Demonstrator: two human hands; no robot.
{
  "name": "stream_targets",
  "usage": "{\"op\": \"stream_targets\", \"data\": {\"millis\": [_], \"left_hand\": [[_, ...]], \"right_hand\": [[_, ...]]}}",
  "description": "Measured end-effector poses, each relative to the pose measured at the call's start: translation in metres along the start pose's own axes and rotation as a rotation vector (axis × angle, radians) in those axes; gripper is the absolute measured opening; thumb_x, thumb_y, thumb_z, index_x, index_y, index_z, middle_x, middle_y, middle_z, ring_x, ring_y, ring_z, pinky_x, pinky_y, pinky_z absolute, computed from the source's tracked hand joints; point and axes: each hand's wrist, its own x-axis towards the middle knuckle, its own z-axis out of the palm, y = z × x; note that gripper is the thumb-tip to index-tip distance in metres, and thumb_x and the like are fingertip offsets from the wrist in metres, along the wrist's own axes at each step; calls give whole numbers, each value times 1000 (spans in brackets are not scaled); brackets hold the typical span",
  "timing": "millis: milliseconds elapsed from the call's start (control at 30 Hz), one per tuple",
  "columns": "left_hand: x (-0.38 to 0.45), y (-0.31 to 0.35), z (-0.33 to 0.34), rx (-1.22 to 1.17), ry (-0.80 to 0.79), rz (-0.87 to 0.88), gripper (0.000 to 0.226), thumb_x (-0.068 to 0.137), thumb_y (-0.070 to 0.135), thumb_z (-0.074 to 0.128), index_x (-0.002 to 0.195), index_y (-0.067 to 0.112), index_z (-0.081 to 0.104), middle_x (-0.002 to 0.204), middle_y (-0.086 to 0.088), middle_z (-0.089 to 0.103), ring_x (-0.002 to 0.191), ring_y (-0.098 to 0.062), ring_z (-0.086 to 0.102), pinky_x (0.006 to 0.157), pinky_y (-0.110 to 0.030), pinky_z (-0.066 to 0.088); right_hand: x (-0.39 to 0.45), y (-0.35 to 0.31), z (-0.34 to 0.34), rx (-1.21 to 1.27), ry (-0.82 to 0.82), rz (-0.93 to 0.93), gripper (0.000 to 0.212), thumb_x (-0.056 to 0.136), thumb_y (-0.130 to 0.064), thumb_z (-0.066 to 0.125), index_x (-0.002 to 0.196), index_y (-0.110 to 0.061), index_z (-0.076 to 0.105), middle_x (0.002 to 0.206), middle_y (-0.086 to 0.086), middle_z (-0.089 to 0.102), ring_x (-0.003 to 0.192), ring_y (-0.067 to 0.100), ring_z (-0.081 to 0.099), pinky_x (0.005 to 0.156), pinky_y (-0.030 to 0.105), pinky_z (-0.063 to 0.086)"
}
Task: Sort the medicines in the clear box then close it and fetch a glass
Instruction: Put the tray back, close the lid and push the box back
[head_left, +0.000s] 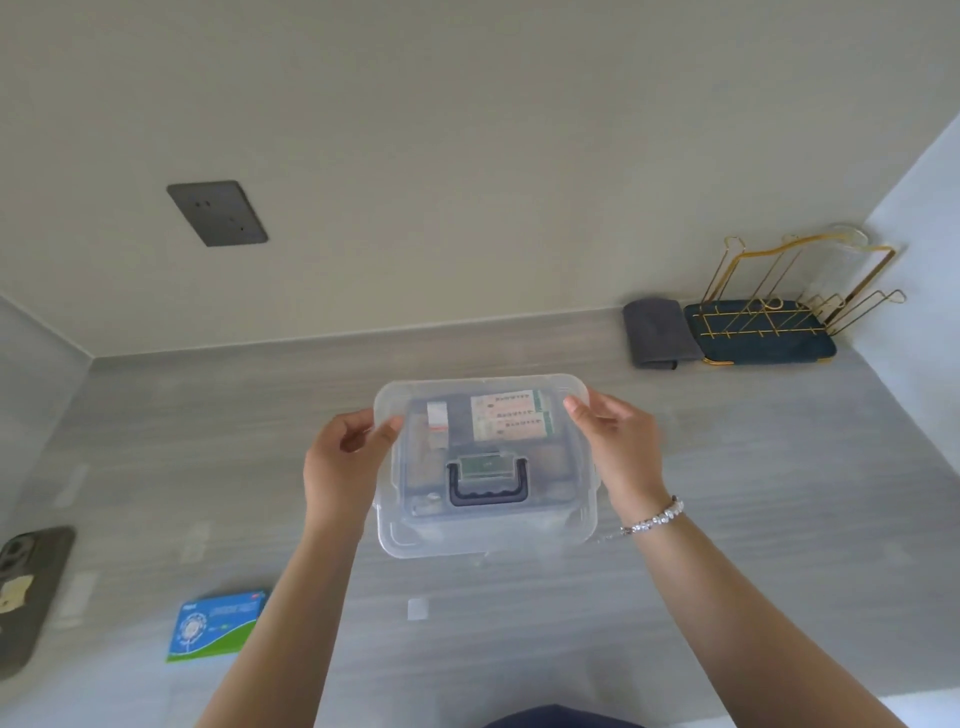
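Grey wood-grain bench (675, 597) carries everything in view, and near its middle sits the clear box (485, 535) with its translucent lid (485, 384) laid over the top. Through the lid the medicines show: a stack of pale green-and-white cartons (511, 415) toward the back and a small white carton (437, 415) to their left, so the sorting looks largely done. One blue-and-green medicine packet (218, 623) lies outside on the bench, well apart from the box to the left; whether it belongs inside cannot be told.

The left hand (345, 462) wraps the left rim of the lid, thumb on top and fingers (358, 423) curled around the edge. The right hand (618, 441) presses the right rim likewise, its fingers (579, 405) bent over the far corner. Both hold the lid only, which reads as the closing step; whether it is snapped down cannot be told. The dark handle (488, 483) lies flat.

Fetching a glass is left: one seems to stand inverted on the gold drying rack (779, 291) at the far right.
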Motion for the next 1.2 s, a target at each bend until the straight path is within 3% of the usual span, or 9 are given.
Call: {"op": "stream_targets", "data": {"millis": [133, 233, 433, 533, 667, 800, 867, 1000, 1200], "left_hand": [[25, -19, 1, 80, -78, -32, 3, 76, 32, 71, 77, 29, 70, 86, -6, 71, 78, -22, 62, 77, -37, 50], [40, -29, 12, 139, -97, -38, 18, 79, 37, 66, 62, 31, 61, 69, -4, 58, 64, -19, 48, 63, -30, 40], [50, -50, 31, 256, -108, -21, 34, 84, 37, 59, 60, 16, 47, 53, -1, 35, 50, -13, 28, 47, -25, 21], [48, -58, 34, 257, -109, -26, 44, 84, 41, 56, 63, 3, 51, 53, -2, 33, 49, -14, 27, 48, -26, 21], [49, -58, 35, 259, -120, -23, 43, 85, 43, 53, 64, 6, 51, 57, -4, 38, 53, -15, 32, 52, -27, 25], [51, -56, 39, 199, -131, -73, 40, 83, 44, 56, 68, 8, 61, 61, -5, 44, 58, -17, 38, 56, -29, 29], [50, -56, 41, 127, -132, -128, 22, 84, 43, 59, 74, 27, 71, 65, 1, 55, 62, -15, 48, 59, -29, 39], [45, -59, 44, 94, -125, -97, 29, 86, 43, 56, 58, 42, 62, 67, 3, 54, 62, -13, 46, 62, -29, 39], [42, -69, 48, 125, -103, -5, 23, 92, 42, 45, 77, 36, 62, 59, -4, 44, 54, -15, 37, 53, -29, 32]], "right_hand": [[17, 11, 22, -98, -101, 28, 14, 86, -20, 60, 79, -15, 71, 45, -12, 51, 46, 8, 41, 46, 19, 33], [28, 17, 34, -122, -68, 37, 27, 88, -15, 58, 64, -30, 58, 39, -15, 45, 41, 1, 41, 39, 10, 27], [40, 28, 40, -211, -75, 73, 28, 89, -20, 56, 82, 5, 66, 58, 14, 41, 58, 26, 33, 58, 28, 25], [37, 34, 40, -223, -98, 47, 26, 91, -22, 53, 96, -2, 69, 77, 27, 67, 73, 43, 58, 60, 37, 44], [34, 37, 41, -218, -105, 43, 26, 94, -24, 47, 108, -17, 68, 90, 7, 73, 85, 26, 67, 65, 39, 53], [34, 44, 41, -194, -110, 85, 27, 94, -27, 47, 114, -21, 65, 94, -3, 70, 84, 13, 64, 59, 19, 48], [33, 47, 41, -178, -126, 126, 30, 94, -29, 46, 117, -21, 63, 98, -5, 69, 88, 12, 63, 59, 14, 47], [34, 50, 43, -218, -103, 107, 31, 95, -31, 44, 116, -20, 64, 98, 2, 72, 88, 19, 66, 67, 34, 53], [36, 60, 44, -338, -127, 27, 34, 97, -35, 36, 122, -25, 57, 96, 9, 69, 91, 26, 61, 70, 40, 53]]}}
